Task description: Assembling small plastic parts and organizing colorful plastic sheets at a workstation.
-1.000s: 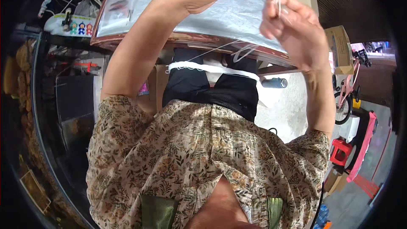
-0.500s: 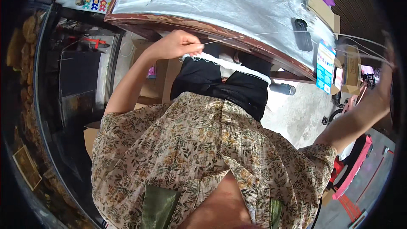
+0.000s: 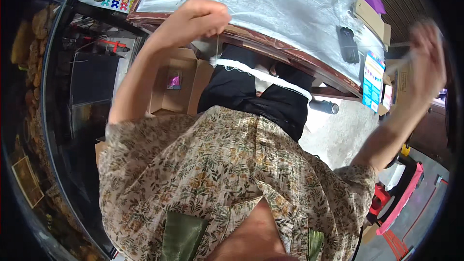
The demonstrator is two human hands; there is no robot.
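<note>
White hank across thighs, right end nearer, left grip pinching thread, right grip's state unclear

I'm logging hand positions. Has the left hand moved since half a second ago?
Yes: the left hand has moved up the picture, from below the near edge of the table to overlapping it.

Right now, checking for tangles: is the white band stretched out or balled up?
Stretched out: the white band runs across both thighs.
</note>
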